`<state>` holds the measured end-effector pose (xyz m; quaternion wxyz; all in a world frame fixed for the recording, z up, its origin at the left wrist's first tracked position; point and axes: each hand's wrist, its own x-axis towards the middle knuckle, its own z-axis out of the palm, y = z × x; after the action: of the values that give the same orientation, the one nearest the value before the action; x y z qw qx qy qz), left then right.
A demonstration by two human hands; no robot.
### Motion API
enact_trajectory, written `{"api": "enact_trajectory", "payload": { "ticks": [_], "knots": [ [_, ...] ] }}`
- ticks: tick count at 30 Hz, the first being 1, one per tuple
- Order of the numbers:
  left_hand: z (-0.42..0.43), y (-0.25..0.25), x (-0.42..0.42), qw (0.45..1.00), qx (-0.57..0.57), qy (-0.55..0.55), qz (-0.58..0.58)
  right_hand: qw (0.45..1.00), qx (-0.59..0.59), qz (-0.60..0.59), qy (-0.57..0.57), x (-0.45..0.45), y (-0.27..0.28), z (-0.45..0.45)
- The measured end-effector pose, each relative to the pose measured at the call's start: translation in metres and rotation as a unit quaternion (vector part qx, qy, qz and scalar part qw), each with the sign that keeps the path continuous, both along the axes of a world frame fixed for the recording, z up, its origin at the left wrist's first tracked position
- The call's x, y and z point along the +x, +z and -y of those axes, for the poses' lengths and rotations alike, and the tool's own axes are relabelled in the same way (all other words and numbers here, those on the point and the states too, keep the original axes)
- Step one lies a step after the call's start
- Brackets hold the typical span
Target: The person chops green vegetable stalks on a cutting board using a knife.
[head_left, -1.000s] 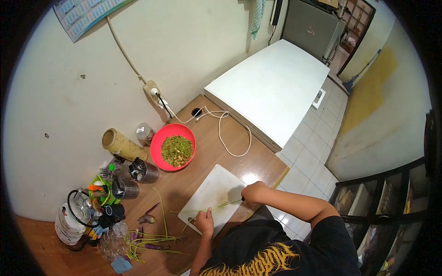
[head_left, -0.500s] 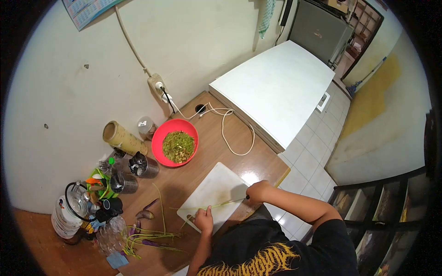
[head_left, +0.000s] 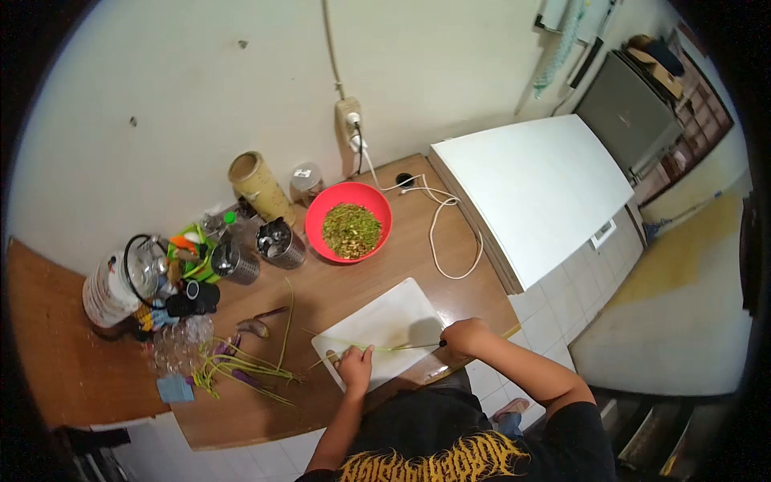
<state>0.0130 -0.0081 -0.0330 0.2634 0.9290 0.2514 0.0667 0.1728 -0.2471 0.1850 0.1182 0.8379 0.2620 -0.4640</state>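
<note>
Head view (sole view). My L hand (head_left: pixel 354 369), thumb & fingers drawn together, pinches a long, thin, green bean-like strand (head_left: pixel 383 349) lying across a white, rectangular cutting board (head_left: pixel 408 304); one end juts past the board's L edge. My R hand (head_left: pixel 465 338) is closed round a black-handled knife (head_left: pixel 442 343), slim blade pointing twd. L hand; blade-strand contact can't be told.

Handling (est.): strand v. light, bendy, poss. a bit slick, apt to snap if bent sharply; best held mid-length, fingertips tucked clear of blade.

Surroundings: loose green strands (head_left: pixel 269 371) lie L of board, crossing one another & so prob. prone to snag; a purplish, tapered eggplant-like veg. (head_left: pixel 254 328) sits near them. Beyond board: round red bowl (head_left: pixel 341 194) w/ chopped green bits (head_left: pixel 351 231), plus looped white cable (head_left: pixel 438 255) to its R. Nothing stands betw. hands save strand & blade.
</note>
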Motion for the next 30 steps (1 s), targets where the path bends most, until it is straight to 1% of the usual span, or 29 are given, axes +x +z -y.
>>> {"api": "enact_trajectory", "payload": {
  "ticks": [2,5,7,9,11,12,13,14,15,17,21,24,28,30],
  "knots": [
    [0.001,-0.005,0.000,1.000,0.011,-0.009,0.010,1.000,0.003,0.001,0.018,0.003,0.002,0.000],
    [0.006,0.004,0.001,1.000,0.019,0.007,0.003,0.999,0.012,0.003,0.038,0.010,-0.002,0.002],
    [0.014,0.002,0.003,0.999,0.010,0.038,0.021,0.999,0.018,-0.001,0.050,0.012,0.001,0.002],
    [0.024,0.008,0.006,0.997,0.002,0.073,0.039,0.997,0.058,0.012,0.053,0.014,0.007,0.003],
    [0.038,0.024,0.008,0.995,-0.050,0.078,-0.022,0.996,0.048,0.003,0.077,0.021,-0.002,0.006],
    [0.045,0.021,0.009,0.994,-0.051,0.091,-0.024,0.995,0.038,-0.006,0.089,0.025,-0.005,0.007],
    [0.052,0.018,0.010,0.993,-0.053,0.096,-0.050,0.994,0.038,-0.009,0.102,0.027,-0.007,0.009],
    [0.058,0.016,0.010,0.991,-0.055,0.099,-0.077,0.993,0.055,-0.010,0.107,0.030,-0.009,0.012],
    [0.063,0.010,0.011,0.989,-0.055,0.112,-0.079,0.991,0.073,-0.011,0.111,0.032,-0.010,0.014],
    [0.070,0.001,0.014,0.983,-0.006,0.161,-0.090,0.987,0.078,-0.021,0.137,0.039,-0.016,0.016],
    [0.077,0.007,0.015,0.978,-0.028,0.189,-0.085,0.981,0.083,-0.024,0.176,0.054,-0.027,0.019],
    [0.084,0.008,0.016,0.975,-0.005,0.209,-0.069,0.976,0.078,-0.044,0.197,0.066,-0.022,0.021],
    [0.089,0.003,0.016,0.971,0.006,0.234,-0.050,0.969,0.088,-0.056,0.222,0.073,-0.033,0.028],
    [0.090,0.003,0.017,0.970,0.016,0.239,-0.046,0.971,0.096,-0.066,0.209,0.075,-0.033,0.032]
  ]
}}
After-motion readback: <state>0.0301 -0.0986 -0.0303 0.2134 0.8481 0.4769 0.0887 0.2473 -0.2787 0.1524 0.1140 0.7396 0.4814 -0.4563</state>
